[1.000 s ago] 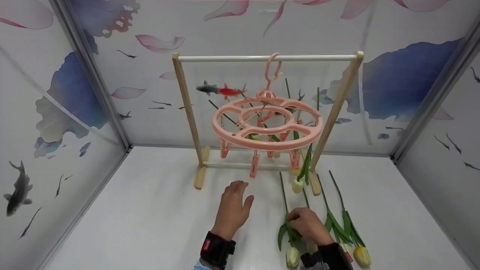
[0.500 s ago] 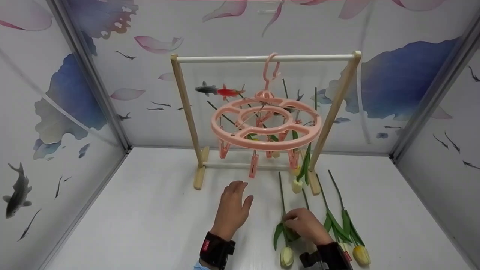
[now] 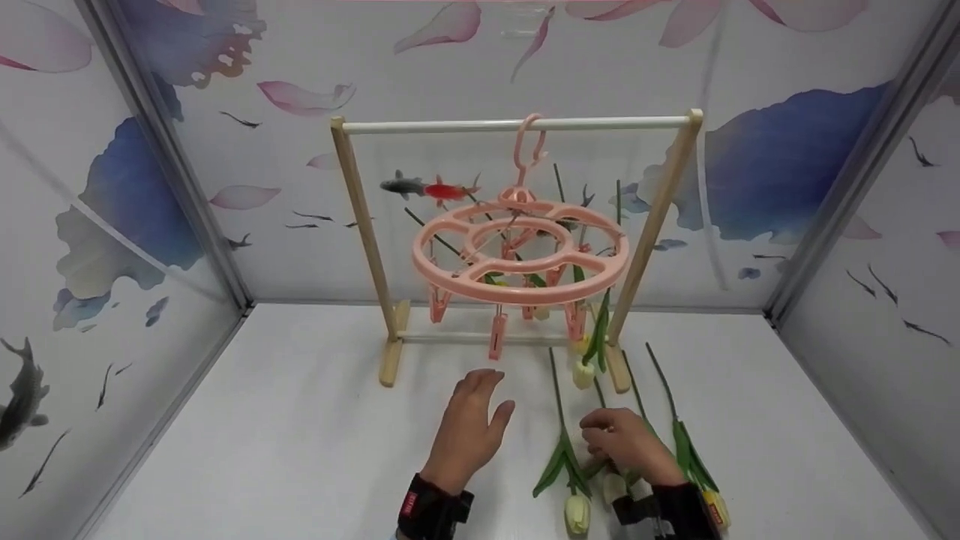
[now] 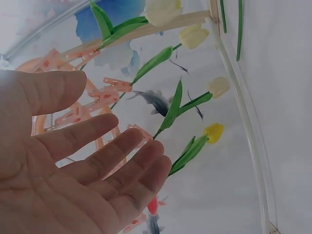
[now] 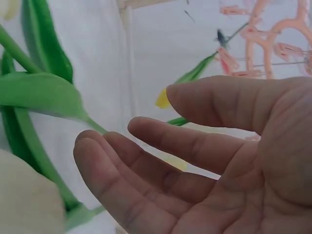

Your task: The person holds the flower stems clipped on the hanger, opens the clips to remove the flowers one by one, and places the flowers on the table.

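My right hand (image 3: pixel 628 444) hovers over several tulips on the white table, its fingers loosely bent and nothing between thumb and fingers in the right wrist view. Just left of it lies a pale yellow tulip (image 3: pixel 577 514), its stem pointing toward the rack. A paler tulip (image 3: pixel 614 487) is partly hidden beneath the right wrist. My left hand (image 3: pixel 466 431) is held with fingers extended and thumb apart, below the pink round clip hanger (image 3: pixel 517 296). Several tulips hang head down from the hanger's clips, among them a white one (image 4: pixel 218 87) and a yellow one (image 4: pixel 213 132).
A wooden rack (image 3: pixel 660 225) with a white top bar (image 3: pixel 435 127) carries the hanger. At the front, a pink clip (image 3: pixel 498 336) hangs without a flower. A yellow tulip (image 3: pixel 716 510) lies farthest right. Printed panels (image 3: pixel 300 262) enclose the table.
My right hand has let go of the pale yellow tulip and moved slightly right, after shifting that tulip a little left. My left hand stays nearly still. The head view has shifted slightly.
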The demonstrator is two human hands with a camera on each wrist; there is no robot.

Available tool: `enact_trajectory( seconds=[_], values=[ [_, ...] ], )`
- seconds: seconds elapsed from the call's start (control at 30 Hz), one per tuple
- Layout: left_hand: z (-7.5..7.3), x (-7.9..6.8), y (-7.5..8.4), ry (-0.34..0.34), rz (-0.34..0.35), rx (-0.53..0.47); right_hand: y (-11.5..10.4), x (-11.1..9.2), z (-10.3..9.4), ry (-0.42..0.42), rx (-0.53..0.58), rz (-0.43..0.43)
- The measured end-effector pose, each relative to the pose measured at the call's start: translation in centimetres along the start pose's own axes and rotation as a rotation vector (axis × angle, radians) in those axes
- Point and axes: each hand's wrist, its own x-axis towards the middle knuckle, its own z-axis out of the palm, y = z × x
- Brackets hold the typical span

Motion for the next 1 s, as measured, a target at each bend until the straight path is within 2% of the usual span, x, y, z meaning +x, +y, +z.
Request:
enact_trajectory(
  seconds=[0.23, 0.43, 0.53, 0.63, 0.7, 0.77, 0.87, 0.93, 1.0],
  values=[
    [-0.7, -0.4, 1.3, -0.057, 0.022, -0.063, -0.8, -1.0, -1.3, 0.045, 0.011, -0.039],
    [-1.5, -0.1, 2.6, -0.039, 0.115, -0.059, -1.8, -1.2, -2.5, 0.100, -0.028, -0.082],
    [-1.8, -0.1, 3.5, -0.042, 0.152, -0.059, -2.2, -1.4, -3.0, 0.155, -0.061, -0.123],
    [-2.1, 0.1, 4.4, -0.055, 0.188, -0.063, -1.2, -0.6, -3.8, 0.226, -0.093, -0.220],
    [-2.3, 0.4, 5.0, -0.067, 0.212, -0.064, 0.6, 0.8, -4.5, 0.263, -0.100, -0.322],
    [-2.4, 0.6, 5.7, -0.080, 0.232, -0.060, 1.5, 1.8, -5.2, 0.297, -0.096, -0.385],
    [-2.4, 1.1, 6.5, -0.089, 0.263, -0.052, 1.6, 2.6, -5.9, 0.355, -0.088, -0.409],
    [-2.4, 1.4, 7.1, -0.090, 0.280, -0.049, 0.2, 2.3, -6.1, 0.397, -0.075, -0.377],
    [-2.3, 1.8, 7.5, -0.089, 0.296, -0.054, 0.0, 2.7, -6.4, 0.428, -0.044, -0.416]
  ],
)
